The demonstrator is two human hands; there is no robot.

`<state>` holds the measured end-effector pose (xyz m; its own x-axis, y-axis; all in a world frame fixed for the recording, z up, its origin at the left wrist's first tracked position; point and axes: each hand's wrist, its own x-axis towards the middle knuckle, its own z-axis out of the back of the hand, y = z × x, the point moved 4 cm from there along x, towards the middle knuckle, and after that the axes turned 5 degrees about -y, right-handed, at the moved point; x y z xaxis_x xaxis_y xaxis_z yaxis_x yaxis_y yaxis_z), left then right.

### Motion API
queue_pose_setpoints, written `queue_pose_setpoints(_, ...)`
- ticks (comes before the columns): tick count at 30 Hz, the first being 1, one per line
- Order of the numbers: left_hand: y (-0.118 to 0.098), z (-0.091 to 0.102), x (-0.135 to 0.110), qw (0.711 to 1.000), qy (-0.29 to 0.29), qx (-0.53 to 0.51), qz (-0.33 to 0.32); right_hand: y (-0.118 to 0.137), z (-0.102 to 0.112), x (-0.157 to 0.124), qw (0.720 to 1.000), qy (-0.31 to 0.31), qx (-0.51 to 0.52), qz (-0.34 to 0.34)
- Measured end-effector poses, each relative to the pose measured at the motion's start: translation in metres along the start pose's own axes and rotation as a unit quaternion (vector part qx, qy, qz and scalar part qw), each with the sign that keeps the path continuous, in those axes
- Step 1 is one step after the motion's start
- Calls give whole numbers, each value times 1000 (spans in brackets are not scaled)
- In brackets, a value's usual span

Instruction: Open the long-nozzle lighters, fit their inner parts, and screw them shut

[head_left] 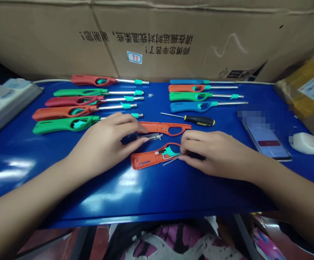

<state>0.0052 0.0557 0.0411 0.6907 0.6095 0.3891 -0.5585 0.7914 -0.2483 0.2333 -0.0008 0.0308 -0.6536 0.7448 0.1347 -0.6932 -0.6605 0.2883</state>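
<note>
My left hand (110, 135) pinches a small clear fuel tank (154, 136) with a metal valve at its right end; the fingers hide the rest of it. Just below lies an open orange lighter shell half (143, 161), its hollow side up, with a teal trigger (170, 152) and a thin white wire inside. The fingers of my right hand (207, 150) are closed on the front end of this shell half. A thin clear tube (170, 161) sticks out beside it. The other orange shell half (157, 127) lies behind the tank, apart from the right fingers.
Assembled lighters in red (91, 80), green (64, 124) and blue (189, 107) lie in two rows. A screwdriver (200, 120) sits behind my right hand, with a phone (270, 142) and white mouse (307, 143) to the right. A cardboard box (157, 21) walls off the back.
</note>
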Motion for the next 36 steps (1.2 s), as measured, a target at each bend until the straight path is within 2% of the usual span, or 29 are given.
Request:
queue_pose_setpoints(4, 8, -12, 0, 997, 50, -46, 26, 1, 0, 1, 1000, 2, -10, -12)
queue_pose_setpoints(9, 10, -12, -1, 995, 89, -15, 52, 4, 1, 3, 1000, 5, -23, -19)
queue_pose_setpoints(12, 9, -6, -2, 994, 88, -25, 66, 3, 2, 4, 999, -5, -40, -21)
queue_pose_setpoints(16, 1, 0, -3, 990, 56, -112, 73, 0, 5, 4, 998, -4, -44, -36)
queue_pose_setpoints(20, -13, -3, -6, 980, 80, -172, 57, -1, 10, 3, 998, 0, 21, -55)
queue_pose_setpoints(23, -19, -7, -8, 974, 96, -195, 63, -1, 12, 3, 993, -25, 85, -73)
queue_pose_setpoints(28, -19, -11, -9, 971, 101, -202, 82, -2, 8, 5, 974, -91, 183, -94)
queue_pose_setpoints(36, -19, -15, -6, 968, 100, -209, 94, -2, 0, 8, 958, -107, 242, -111)
